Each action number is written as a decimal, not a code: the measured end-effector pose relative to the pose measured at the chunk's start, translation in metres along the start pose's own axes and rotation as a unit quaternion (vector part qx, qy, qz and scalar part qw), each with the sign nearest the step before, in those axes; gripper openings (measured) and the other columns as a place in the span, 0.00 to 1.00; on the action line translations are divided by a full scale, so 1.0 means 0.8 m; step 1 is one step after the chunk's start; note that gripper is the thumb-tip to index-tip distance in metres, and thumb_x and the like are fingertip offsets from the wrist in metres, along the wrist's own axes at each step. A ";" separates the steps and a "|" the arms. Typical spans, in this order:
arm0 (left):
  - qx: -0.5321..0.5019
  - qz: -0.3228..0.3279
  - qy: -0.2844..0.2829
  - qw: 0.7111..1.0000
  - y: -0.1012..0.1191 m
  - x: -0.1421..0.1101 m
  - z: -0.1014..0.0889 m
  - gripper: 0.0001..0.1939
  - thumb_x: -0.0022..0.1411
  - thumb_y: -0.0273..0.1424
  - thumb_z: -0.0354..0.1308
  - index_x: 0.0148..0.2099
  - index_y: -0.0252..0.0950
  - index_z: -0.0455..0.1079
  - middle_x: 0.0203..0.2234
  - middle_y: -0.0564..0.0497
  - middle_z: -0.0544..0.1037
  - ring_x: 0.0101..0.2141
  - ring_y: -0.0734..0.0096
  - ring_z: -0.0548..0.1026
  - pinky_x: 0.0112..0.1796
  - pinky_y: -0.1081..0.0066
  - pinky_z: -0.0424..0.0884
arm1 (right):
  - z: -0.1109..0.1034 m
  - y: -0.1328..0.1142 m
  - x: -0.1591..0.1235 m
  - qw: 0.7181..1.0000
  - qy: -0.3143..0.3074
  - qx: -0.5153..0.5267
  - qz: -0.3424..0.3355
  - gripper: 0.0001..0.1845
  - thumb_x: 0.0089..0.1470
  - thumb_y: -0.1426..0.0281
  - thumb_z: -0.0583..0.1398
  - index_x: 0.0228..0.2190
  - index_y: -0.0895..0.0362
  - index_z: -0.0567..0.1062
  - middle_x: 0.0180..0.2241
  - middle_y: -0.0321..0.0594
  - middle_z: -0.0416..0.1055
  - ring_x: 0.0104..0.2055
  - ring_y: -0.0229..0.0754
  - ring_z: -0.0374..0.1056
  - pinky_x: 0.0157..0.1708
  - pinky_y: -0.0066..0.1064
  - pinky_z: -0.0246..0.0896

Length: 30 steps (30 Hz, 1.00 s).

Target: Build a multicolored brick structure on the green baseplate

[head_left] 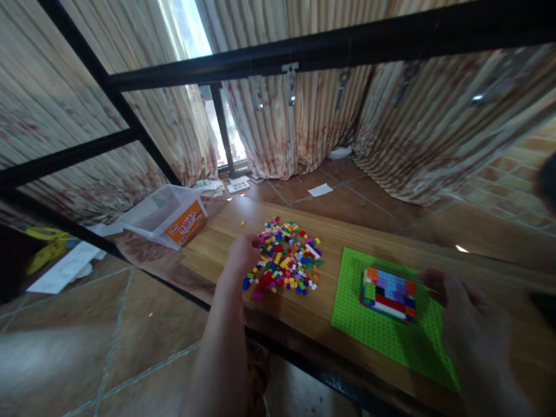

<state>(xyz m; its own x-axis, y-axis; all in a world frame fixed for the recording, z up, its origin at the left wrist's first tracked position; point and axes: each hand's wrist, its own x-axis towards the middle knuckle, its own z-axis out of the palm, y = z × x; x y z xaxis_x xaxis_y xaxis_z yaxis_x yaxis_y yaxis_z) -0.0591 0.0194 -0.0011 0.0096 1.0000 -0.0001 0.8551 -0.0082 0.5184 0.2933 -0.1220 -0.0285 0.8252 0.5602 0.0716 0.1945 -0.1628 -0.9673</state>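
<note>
My left hand (pixel 245 252) is at the left edge of a pile of small toy bricks (pixel 284 263) in many colours. Its fingers are curled together at the bricks, and what they hold, if anything, is hidden. On the right, a green studded baseplate (pixel 391 341) lies on the wooden bench. A low rectangular block built of multicoloured bricks (pixel 388 292) stands on the baseplate. Just right of that block, my right hand (pixel 463 307) hovers over the plate's edge. Its fingers are loosely bent and apart, somewhat blurred, with nothing visible between them.
A clear plastic box (pixel 167 214) with an orange label stands at the bench's far left end. One yellow brick (pixel 243 223) lies apart from the pile. A black metal frame (pixel 278 55) crosses above, before striped curtains (pixel 269 133). Papers (pixel 320 190) lie on the tiled floor.
</note>
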 end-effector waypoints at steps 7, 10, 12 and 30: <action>0.056 -0.010 -0.044 0.997 0.013 -0.002 0.005 0.16 0.52 0.23 0.59 0.43 0.37 0.80 0.32 0.46 0.81 0.34 0.64 0.76 0.37 0.70 0.68 | 0.004 -0.014 -0.006 0.997 -0.018 -0.070 0.034 0.16 0.50 0.56 0.58 0.32 0.53 0.81 0.39 0.49 0.80 0.47 0.55 0.74 0.52 0.47 0.63; 0.083 -0.022 -0.058 0.995 0.020 0.001 0.006 0.18 0.53 0.23 0.58 0.46 0.38 0.79 0.34 0.47 0.82 0.37 0.64 0.77 0.39 0.70 0.69 | 0.003 -0.016 -0.006 0.993 -0.035 -0.109 0.031 0.19 0.50 0.57 0.58 0.35 0.56 0.81 0.39 0.47 0.80 0.50 0.55 0.73 0.54 0.44 0.62; 0.085 -0.019 -0.063 0.994 0.024 0.004 0.007 0.18 0.53 0.22 0.59 0.46 0.39 0.79 0.35 0.47 0.82 0.38 0.64 0.77 0.40 0.71 0.69 | 0.002 -0.016 -0.006 0.992 -0.042 -0.122 0.016 0.19 0.50 0.57 0.58 0.35 0.57 0.81 0.39 0.46 0.80 0.50 0.54 0.73 0.54 0.43 0.62; 0.102 0.031 -0.045 0.993 0.026 0.011 0.004 0.08 0.57 0.27 0.57 0.37 0.34 0.77 0.31 0.44 0.80 0.35 0.60 0.77 0.37 0.68 0.68 | 0.002 -0.011 -0.002 0.995 -0.044 -0.081 -0.041 0.17 0.53 0.57 0.59 0.30 0.56 0.81 0.33 0.42 0.80 0.39 0.48 0.74 0.43 0.38 0.65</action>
<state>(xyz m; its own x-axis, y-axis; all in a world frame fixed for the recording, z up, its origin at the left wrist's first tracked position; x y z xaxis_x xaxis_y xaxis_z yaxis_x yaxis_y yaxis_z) -0.0394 0.0283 0.0072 0.1049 0.9929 -0.0554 0.9387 -0.0804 0.3352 0.2894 -0.1201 -0.0203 0.7554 0.6442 0.1204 0.3478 -0.2383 -0.9068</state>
